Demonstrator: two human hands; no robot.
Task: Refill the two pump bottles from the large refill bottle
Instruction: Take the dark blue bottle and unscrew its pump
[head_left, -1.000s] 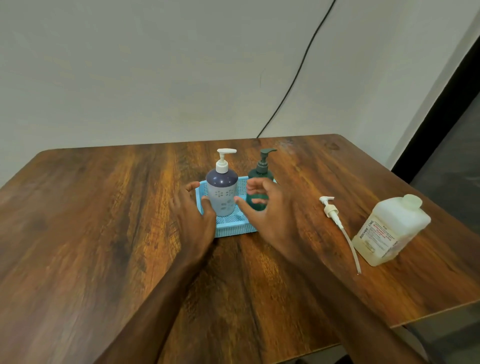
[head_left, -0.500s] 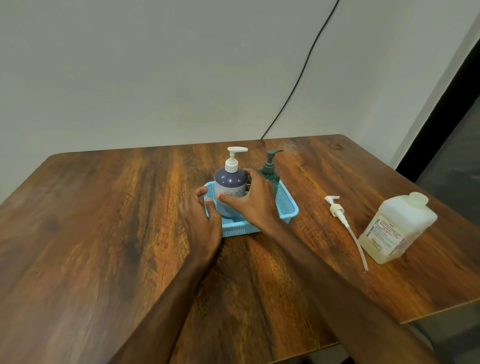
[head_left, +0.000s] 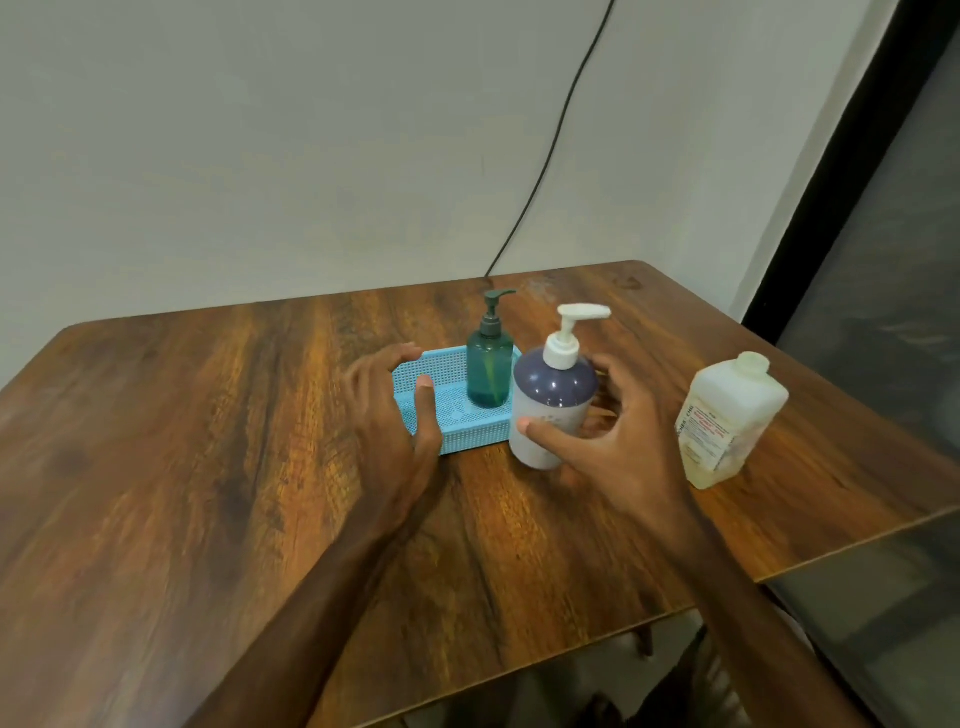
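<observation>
Bracing the blue basket (head_left: 467, 434) at its left end with my left hand (head_left: 389, 421): thumb on the near wall, fingers curled over the far rim. Green pump bottle (head_left: 489, 374) stands upright inside, right half. Purple pump bottle (head_left: 551, 400) is outside, just beside the basket's right end. My right hand (head_left: 623, 441) wraps its lower body, thumb in front, fingers behind. Can't tell if its base touches the table (head_left: 208, 467). Smooth rounded plastic, likely slick if soapy and light if near empty. Grip the body low, not the pump head, which would give. Refill bottle (head_left: 727, 421) stands far right, squarish, probably heaviest; take it by the flat sides.
</observation>
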